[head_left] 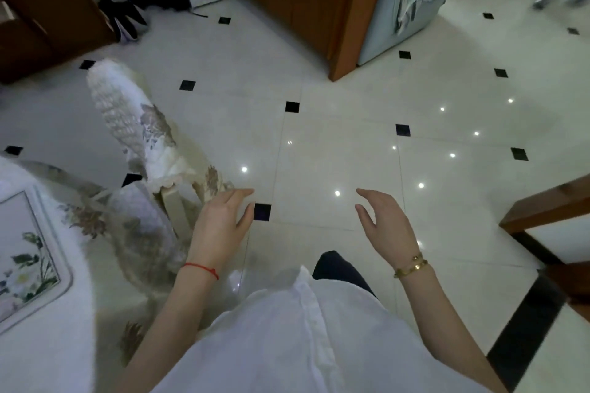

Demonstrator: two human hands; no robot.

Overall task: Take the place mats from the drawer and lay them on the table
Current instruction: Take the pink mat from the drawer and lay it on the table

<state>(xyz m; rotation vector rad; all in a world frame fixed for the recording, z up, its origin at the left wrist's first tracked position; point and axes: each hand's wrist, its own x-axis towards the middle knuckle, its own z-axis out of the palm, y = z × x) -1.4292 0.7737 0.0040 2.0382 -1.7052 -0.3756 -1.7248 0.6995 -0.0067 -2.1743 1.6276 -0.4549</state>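
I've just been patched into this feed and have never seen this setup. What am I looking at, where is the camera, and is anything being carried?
There is no machine here. A person wears one wide-angle camera on the head, looking forward and down, so you see their own arms and white shirt. The left hand, with a red string at the wrist, and the right hand, with gold bracelets, hang over the tiled floor, fingers relaxed, holding nothing. At lower left is the edge of a table under a white cloth, with one flowered place mat on it. Beside it stands a chair with a flowered cover. Wooden furniture shows at the top and right. No open drawer is visible.
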